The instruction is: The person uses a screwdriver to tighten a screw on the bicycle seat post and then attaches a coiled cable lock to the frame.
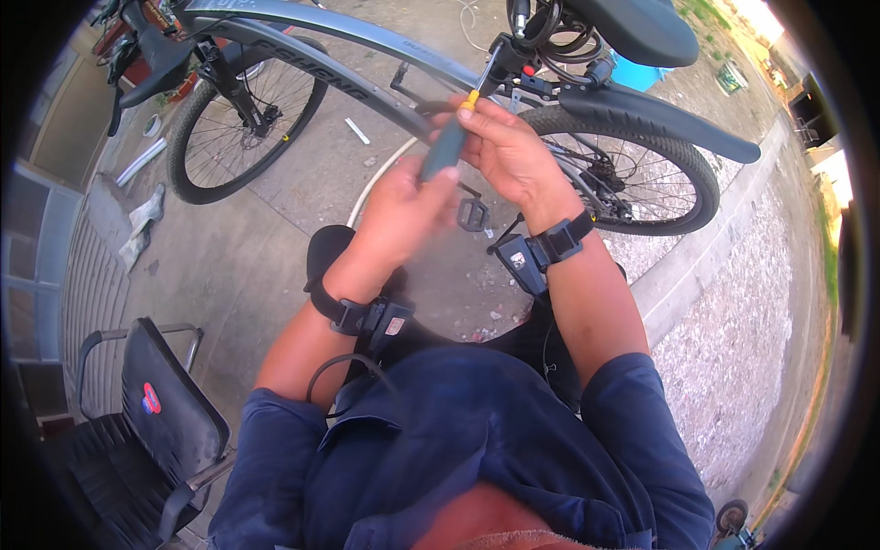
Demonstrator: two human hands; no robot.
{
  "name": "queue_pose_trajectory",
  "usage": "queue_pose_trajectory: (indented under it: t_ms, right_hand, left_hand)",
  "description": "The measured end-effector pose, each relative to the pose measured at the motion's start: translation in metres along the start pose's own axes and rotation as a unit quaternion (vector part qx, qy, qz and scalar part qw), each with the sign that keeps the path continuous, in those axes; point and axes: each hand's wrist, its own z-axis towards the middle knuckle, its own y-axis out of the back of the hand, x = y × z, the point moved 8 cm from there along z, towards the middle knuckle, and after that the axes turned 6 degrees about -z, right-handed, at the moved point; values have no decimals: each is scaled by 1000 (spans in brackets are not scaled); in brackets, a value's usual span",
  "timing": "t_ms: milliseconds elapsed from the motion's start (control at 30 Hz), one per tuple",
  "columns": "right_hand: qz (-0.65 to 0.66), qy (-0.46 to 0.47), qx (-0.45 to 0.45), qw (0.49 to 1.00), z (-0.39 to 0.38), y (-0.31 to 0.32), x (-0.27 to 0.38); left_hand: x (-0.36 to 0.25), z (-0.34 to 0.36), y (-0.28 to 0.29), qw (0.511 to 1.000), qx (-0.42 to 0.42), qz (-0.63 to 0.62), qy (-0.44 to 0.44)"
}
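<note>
A screwdriver (446, 147) with a dark teal handle and yellow collar slants up toward a bicycle (403, 48). Its metal shaft meets a black bracket (501, 62) below the saddle (632, 29); the exact contact at the tip is too small to make out. My left hand (403, 209), slightly blurred, is closed round the butt of the handle. Higher up, my right hand (513, 154) pinches the screwdriver near its yellow collar. A coiled black cable (573, 57) hangs beside the bracket, with a small red part (528, 70) close by.
The rear wheel (706, 188) and its black mudguard (660, 121) lie right of my hands. A pedal (473, 214) sits just below them. At far left are the front wheel (183, 165) and a white rag (140, 227). A black armchair (174, 394) stands lower left.
</note>
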Motion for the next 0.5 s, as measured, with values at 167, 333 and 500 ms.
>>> queue_pose_trajectory:
  t_ms: [167, 333, 500]
  right_hand:
    - [-34, 11, -9, 999, 5, 9, -2]
    - [-12, 1, 20, 1000, 2, 6, -2]
    - [-42, -2, -17, 999, 5, 10, -1]
  left_hand:
    - [-42, -13, -11, 880, -87, 433, -176]
    - [5, -8, -15, 934, 27, -327, 141]
    - [-29, -4, -1, 978, -57, 184, -76]
